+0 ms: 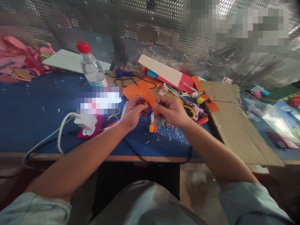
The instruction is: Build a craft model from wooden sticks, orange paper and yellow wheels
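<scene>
Both my hands meet over the middle of the blue table (35, 115). My left hand (132, 112) pinches one end of an orange paper strip (150, 97), fingers closed on it. My right hand (170, 110) grips the strip's other end, thumb pressed on top. The strip rises slantwise from my fingers toward a larger orange sheet (132, 90) lying behind. Just below my hands a small glue stick with an orange cap (152, 127) lies on the table among paper scraps.
A water bottle with a red cap (91, 67) stands at the back left. A white charger (85, 121) with a cable lies on a pink card. Flattened cardboard (234, 125) covers the right. Pink cutouts (21, 59) pile at far left. Craft clutter (194, 100) sits behind my right hand.
</scene>
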Available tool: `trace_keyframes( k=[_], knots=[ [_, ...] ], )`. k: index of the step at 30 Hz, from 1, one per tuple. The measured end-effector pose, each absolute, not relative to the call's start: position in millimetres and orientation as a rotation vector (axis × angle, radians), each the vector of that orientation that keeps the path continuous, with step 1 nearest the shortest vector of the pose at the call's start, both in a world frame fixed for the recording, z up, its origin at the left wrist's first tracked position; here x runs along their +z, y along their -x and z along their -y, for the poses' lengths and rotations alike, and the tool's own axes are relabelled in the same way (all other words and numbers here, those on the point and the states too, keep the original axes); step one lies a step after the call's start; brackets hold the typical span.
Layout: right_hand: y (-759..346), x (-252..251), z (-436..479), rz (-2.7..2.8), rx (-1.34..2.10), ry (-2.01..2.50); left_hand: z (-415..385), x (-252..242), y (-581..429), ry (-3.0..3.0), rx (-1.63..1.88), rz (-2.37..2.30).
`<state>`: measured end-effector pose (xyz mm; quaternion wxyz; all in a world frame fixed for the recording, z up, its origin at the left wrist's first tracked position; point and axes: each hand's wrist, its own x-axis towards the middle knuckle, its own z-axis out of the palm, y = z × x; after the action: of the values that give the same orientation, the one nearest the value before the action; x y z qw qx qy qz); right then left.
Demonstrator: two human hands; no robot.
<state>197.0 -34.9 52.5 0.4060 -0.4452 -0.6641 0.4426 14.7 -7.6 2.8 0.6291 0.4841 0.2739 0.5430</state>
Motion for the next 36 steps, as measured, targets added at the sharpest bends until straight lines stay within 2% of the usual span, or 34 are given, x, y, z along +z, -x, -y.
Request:
trace_keyframes(
  k=[7,13,19,24,30,36],
  knots=[
    [-198,55,33,1.635,1.167,1.084,4,0,-17,-1.118,1.355,-0.709],
    [-217,50,36,1.561,0.98,1.07,-4,-4,-15,-1.179,1.35,-1.006],
    [-237,36,38,1.506,0.993,1.22,-5,-14,-6,-1.649,1.291,-1.207],
    [-243,19,35,1.507,1.057,1.276,-9,-29,3,-2.059,1.072,-1.272],
    [-247,3,33,1.585,1.131,1.277,-14,-41,6,-2.282,0.971,-1.404],
    [-247,0,38,1.693,1.203,1.232,-1,-22,-2,-2.365,0.973,-1.299]
  ],
)
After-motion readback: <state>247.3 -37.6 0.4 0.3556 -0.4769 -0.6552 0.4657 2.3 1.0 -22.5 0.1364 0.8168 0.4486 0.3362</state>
